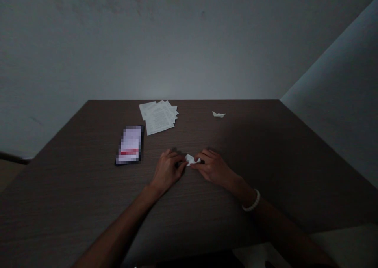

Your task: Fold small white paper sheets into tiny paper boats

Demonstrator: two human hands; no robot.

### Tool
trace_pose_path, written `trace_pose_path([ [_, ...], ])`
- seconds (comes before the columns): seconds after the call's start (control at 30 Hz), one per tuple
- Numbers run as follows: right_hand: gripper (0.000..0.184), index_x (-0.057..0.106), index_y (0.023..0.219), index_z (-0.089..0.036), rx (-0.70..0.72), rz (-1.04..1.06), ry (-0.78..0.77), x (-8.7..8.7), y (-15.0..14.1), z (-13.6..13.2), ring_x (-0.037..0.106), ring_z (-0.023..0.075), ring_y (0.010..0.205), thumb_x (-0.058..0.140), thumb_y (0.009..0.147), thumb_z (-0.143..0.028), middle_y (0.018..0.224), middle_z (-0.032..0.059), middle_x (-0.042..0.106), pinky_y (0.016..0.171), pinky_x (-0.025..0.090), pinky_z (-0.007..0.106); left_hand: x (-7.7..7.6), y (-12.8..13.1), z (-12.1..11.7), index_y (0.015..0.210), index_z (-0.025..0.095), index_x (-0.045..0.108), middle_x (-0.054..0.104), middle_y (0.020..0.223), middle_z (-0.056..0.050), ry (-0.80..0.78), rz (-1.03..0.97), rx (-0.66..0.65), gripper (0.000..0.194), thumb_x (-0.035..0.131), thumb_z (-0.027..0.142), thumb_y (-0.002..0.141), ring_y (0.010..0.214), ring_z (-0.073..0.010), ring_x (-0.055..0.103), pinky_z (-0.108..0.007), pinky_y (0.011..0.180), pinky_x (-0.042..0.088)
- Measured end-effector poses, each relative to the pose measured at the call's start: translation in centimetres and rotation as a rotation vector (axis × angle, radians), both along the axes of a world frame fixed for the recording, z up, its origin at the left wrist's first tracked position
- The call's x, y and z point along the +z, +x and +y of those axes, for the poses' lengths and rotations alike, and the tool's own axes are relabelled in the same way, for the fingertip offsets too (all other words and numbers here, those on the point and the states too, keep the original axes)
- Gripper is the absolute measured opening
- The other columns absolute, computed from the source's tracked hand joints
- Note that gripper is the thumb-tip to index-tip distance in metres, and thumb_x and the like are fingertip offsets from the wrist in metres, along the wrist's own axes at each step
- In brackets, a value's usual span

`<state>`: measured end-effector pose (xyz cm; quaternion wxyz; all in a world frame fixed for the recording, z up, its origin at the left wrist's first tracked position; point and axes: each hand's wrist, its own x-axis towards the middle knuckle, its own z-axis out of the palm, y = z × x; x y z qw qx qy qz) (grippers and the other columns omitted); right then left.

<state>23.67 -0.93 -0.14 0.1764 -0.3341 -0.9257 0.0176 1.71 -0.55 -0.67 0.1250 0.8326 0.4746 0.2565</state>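
Observation:
Between my two hands is a small piece of folded white paper (pixel 189 159), just above or on the dark wooden table (pixel 189 220). My left hand (pixel 169 167) pinches its left end between thumb and fingers. At the right end, my right hand (pixel 215 166) grips it the same way, with a beaded bracelet on that wrist. The fingertips hide both ends of the paper, so its full folded shape does not show.
A small paper boat (pixel 219 114) stands toward the back right. Several printed sheets (pixel 159 117) lie fanned in a loose pile at the back left. Nearer, a tablet or phone (pixel 130 145) with a lit, blurred screen rests left of my hands. A wall (pixel 189 43) borders the far edge.

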Motion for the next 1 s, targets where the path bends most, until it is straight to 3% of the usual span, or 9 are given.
trace_pose_path([
  [0.33,0.028,0.071,0.105,-0.025,-0.018,0.068,-0.064,0.3,0.0,-0.4,0.051,0.0212,0.096,0.055,0.089,-0.010,0.104,0.0053,0.063,0.082,0.041,0.036,0.2,-0.8,0.4,0.084,0.020,0.072,0.067,0.076,-0.004,-0.035,-0.033,-0.078,0.012,0.060,0.022,0.088,0.080,-0.0224,0.054,-0.037,0.074,0.040],
  [0.6,0.021,0.072,0.099,-0.024,-0.059,0.101,-0.063,-0.3,0.2,-0.3,0.051,0.0208,0.096,0.058,0.088,-0.014,0.102,0.0047,0.064,0.081,0.041,0.036,0.1,-0.8,0.5,0.084,0.019,0.072,0.067,0.077,-0.004,-0.038,-0.048,-0.082,0.015,0.059,0.024,0.088,0.081,-0.0216,0.054,-0.036,0.075,0.039],
  [1.0,0.021,0.072,0.097,-0.023,-0.078,0.135,-0.066,-0.2,0.3,-0.2,0.052,0.0201,0.094,0.058,0.087,-0.012,0.101,0.0042,0.065,0.081,0.042,0.036,1.2,-1.2,0.4,0.086,0.017,0.071,0.069,0.081,-0.004,-0.128,-0.097,-0.078,0.016,0.054,0.017,0.087,0.082,-0.0211,0.056,-0.038,0.079,0.040],
])
